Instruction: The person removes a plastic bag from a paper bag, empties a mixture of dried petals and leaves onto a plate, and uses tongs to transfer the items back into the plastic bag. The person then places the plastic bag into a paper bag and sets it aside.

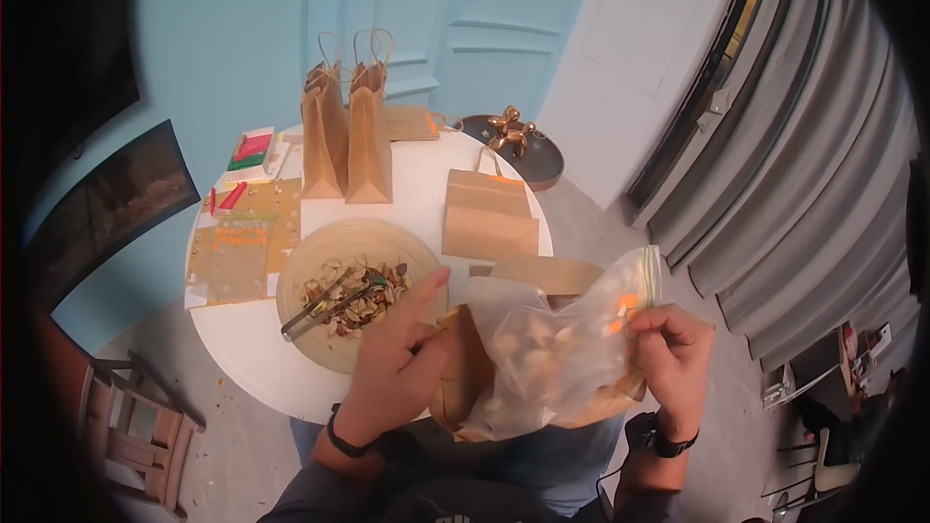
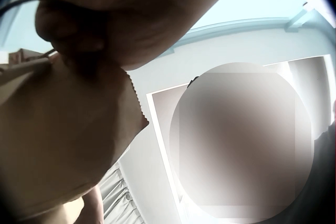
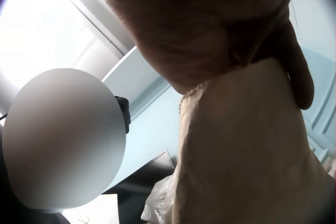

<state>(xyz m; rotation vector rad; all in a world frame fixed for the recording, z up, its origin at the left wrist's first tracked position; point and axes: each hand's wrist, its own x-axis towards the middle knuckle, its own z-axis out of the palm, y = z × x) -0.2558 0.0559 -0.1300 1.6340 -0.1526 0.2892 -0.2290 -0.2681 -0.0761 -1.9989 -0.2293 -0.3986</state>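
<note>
A brown paper bag (image 1: 459,368) is held up over the table's near edge, between both hands. My left hand (image 1: 399,363) grips its left rim, the index finger stretched forward. In the left wrist view, the curled fingers close on the paper bag (image 2: 63,129) near a thin cord handle. My right hand (image 1: 675,358) holds the opposite rim, beside the zip edge of a clear plastic bag (image 1: 518,329). Pale pieces show through this plastic bag, which bulges out of the paper one. From the right wrist, the paper bag (image 3: 244,134) hangs below the fingers.
A round wooden tray (image 1: 300,261) on the white table (image 1: 237,339) carries dried slices (image 1: 360,315) and metal tongs (image 1: 325,305). Behind stand two paper bags (image 1: 368,150); another bag (image 1: 491,213) lies at right. Printed pouches (image 1: 232,257) and small boxes (image 1: 254,153) lie left.
</note>
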